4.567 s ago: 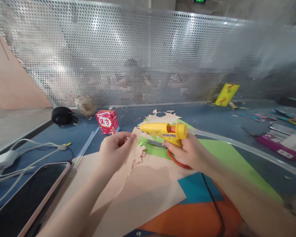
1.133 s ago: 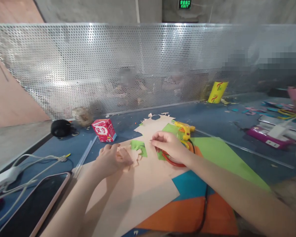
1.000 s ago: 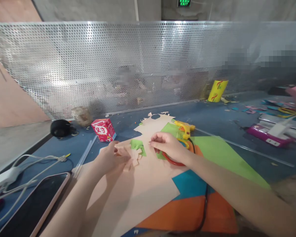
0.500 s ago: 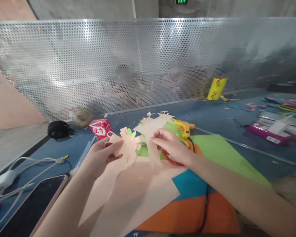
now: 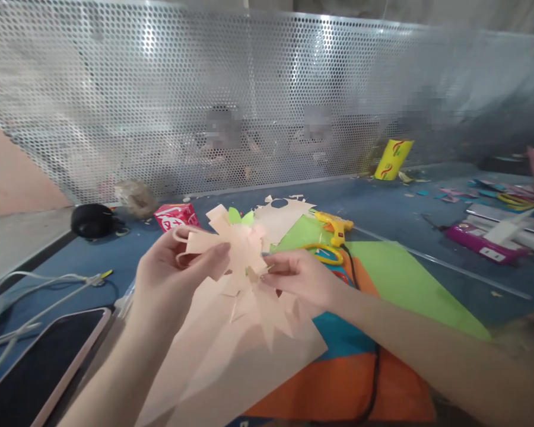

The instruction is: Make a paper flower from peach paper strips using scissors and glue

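My left hand point(image 5: 178, 270) pinches a peach paper flower point(image 5: 242, 252) by its left side, thumb on top. Strips fan out around the flower, some curled near my fingers, and two small green paper leaves point(image 5: 240, 216) stick up at its back. My right hand point(image 5: 300, 276) has its fingertips closed on the flower's lower right edge; the exact piece between them is partly hidden. Beneath both hands lies a large peach paper sheet point(image 5: 231, 362). Just behind my right hand are the yellow scissors handles point(image 5: 327, 255) and a yellow glue gun point(image 5: 336, 228).
Green paper point(image 5: 409, 279), blue paper point(image 5: 345, 335) and orange paper point(image 5: 351, 385) lie at right, crossed by a black cord. A phone point(image 5: 48, 367) and white cables are at left. A red box point(image 5: 175, 217) stands behind. A perforated metal screen point(image 5: 267, 77) closes off the back.
My left hand has raised the paper flower and turned it. My right hand has moved left and down to the flower's edge. The view has tipped slightly downward.
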Demonstrator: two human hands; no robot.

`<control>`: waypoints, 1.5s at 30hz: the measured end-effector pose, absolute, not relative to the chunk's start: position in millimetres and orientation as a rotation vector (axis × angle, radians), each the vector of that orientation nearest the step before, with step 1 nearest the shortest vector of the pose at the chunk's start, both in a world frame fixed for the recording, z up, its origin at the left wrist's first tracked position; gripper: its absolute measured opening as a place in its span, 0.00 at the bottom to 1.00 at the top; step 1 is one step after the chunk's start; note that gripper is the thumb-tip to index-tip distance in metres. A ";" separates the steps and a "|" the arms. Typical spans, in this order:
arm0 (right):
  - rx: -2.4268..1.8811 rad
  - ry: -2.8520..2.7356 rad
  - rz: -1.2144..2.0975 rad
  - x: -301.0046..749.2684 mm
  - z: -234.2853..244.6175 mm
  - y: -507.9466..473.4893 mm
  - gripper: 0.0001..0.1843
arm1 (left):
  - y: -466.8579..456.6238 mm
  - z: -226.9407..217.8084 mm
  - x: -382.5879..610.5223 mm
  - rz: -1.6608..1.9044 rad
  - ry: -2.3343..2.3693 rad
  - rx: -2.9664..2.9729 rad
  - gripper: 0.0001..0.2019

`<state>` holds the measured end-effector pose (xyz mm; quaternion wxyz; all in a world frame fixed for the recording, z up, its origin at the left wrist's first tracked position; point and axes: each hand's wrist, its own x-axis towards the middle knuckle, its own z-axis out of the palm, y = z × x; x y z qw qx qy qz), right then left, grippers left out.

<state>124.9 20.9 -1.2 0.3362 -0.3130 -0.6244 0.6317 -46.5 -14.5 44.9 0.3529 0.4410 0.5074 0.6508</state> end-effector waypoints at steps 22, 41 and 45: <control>-0.794 -1.597 1.672 124.4 2.8 14.9 0.05 | -13.3 39.5 -41.1 1.635 1.329 1.091 0.14; -0.770 -1.546 1.749 124.4 4.6 13.6 0.04 | -15.1 38.3 -38.2 1.649 1.422 1.232 0.12; -0.770 -1.538 1.786 125.1 4.8 14.2 0.05 | -16.4 38.4 -37.2 1.669 1.419 1.265 0.12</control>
